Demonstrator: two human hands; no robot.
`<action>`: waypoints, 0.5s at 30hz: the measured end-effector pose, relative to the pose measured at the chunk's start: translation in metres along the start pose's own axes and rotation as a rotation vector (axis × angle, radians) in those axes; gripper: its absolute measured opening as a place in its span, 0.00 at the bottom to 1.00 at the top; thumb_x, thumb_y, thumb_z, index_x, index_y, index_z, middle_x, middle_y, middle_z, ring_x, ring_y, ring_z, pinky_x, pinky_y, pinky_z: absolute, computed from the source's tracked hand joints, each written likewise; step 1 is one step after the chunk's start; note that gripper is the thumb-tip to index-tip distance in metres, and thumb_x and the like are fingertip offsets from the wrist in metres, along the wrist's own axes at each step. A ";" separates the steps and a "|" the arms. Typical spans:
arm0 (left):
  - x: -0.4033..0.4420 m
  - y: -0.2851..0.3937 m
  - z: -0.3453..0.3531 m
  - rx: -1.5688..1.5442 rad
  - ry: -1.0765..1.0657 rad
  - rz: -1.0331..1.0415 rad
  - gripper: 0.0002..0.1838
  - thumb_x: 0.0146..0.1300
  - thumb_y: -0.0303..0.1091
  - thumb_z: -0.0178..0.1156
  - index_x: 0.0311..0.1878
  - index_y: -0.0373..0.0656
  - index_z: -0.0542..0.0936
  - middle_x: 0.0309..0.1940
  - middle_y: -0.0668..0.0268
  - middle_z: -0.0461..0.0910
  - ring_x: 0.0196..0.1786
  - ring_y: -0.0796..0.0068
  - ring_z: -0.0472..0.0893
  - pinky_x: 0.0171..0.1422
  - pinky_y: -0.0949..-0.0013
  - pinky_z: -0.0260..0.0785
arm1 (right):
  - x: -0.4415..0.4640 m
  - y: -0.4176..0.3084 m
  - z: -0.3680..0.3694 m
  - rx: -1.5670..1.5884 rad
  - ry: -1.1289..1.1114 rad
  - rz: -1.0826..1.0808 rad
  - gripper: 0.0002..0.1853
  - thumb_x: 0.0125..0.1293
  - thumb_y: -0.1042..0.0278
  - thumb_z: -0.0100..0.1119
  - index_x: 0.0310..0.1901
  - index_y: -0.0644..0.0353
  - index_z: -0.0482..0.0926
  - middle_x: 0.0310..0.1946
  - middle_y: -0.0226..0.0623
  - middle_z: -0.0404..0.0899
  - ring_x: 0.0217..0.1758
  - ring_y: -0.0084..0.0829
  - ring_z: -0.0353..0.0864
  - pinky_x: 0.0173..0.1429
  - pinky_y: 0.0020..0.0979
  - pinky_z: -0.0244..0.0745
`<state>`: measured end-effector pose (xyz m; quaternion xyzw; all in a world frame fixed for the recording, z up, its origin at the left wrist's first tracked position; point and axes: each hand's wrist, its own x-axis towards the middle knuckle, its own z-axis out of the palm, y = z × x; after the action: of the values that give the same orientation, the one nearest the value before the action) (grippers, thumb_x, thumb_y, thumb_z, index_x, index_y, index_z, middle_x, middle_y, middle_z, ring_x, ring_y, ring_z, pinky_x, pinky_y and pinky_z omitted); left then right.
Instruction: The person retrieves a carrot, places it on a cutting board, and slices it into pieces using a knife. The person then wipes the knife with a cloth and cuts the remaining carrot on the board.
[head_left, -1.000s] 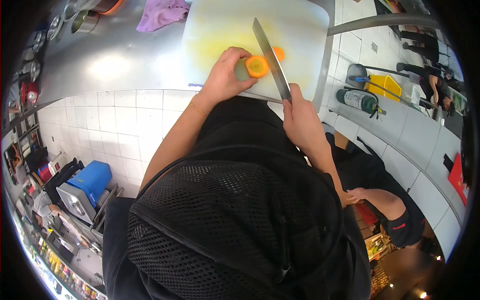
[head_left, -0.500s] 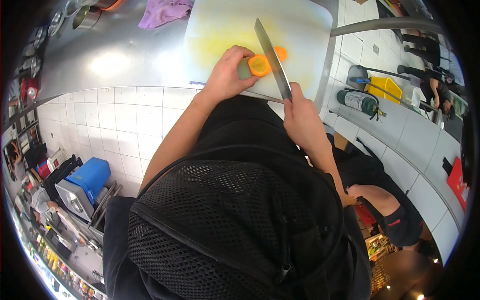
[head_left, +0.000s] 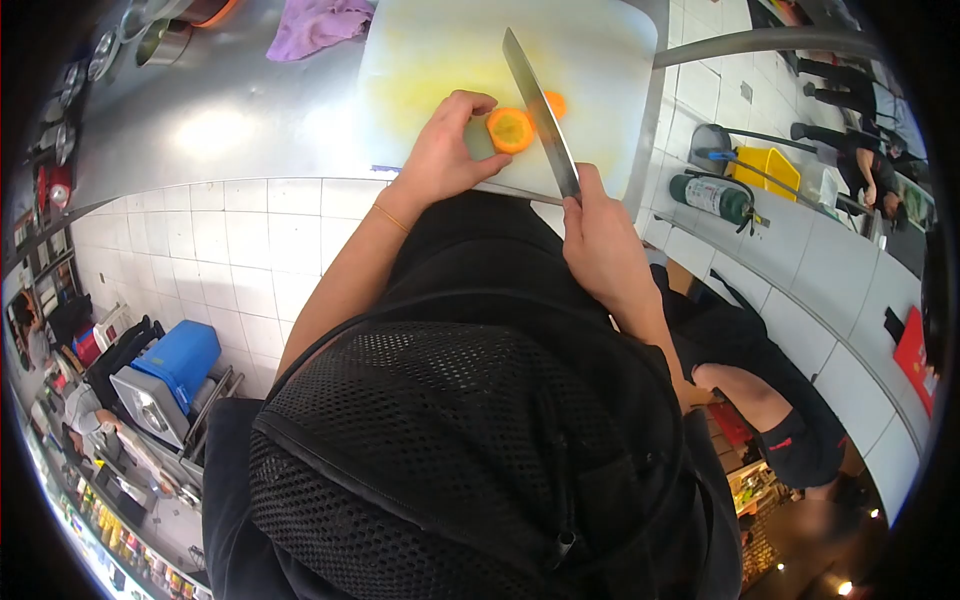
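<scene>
On the pale, yellow-stained cutting board [head_left: 420,60] lies a round orange piece that looks like carrot [head_left: 512,131], its cut face showing a greenish-yellow core. My left hand [head_left: 448,150] curves beside it in a C shape, thumb and index finger apart. The thumb tip is close to the piece's lower edge; whether it touches, I cannot tell. In my right hand [head_left: 608,238] is the handle of a long kitchen knife [head_left: 540,108], its blade pointing away from me just right of the piece. A second orange piece [head_left: 555,104] lies partly behind the blade.
A purple cloth [head_left: 318,28] lies on the steel counter [head_left: 250,90] left of the board. Metal pots [head_left: 163,42] stand farther left. A green cylinder [head_left: 710,197] and yellow bucket [head_left: 766,172] are at right. A person in black [head_left: 765,400] stands close on my right.
My left fingers have opened slightly, and the index fingertip has drawn back from the orange piece. The knife stays beside it. The whole view has shifted slightly.
</scene>
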<state>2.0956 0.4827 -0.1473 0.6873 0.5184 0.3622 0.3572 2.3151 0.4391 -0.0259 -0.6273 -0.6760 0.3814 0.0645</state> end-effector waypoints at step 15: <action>0.000 -0.004 0.002 0.048 -0.005 -0.007 0.29 0.54 0.32 0.81 0.58 0.41 0.79 0.54 0.60 0.82 0.59 0.58 0.82 0.67 0.60 0.76 | 0.002 0.007 0.002 -0.019 -0.016 -0.024 0.13 0.76 0.75 0.54 0.58 0.66 0.67 0.28 0.67 0.81 0.36 0.70 0.82 0.43 0.65 0.74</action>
<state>2.0957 0.4836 -0.1512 0.6948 0.5284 0.3467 0.3431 2.3192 0.4391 -0.0327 -0.6165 -0.6876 0.3791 0.0578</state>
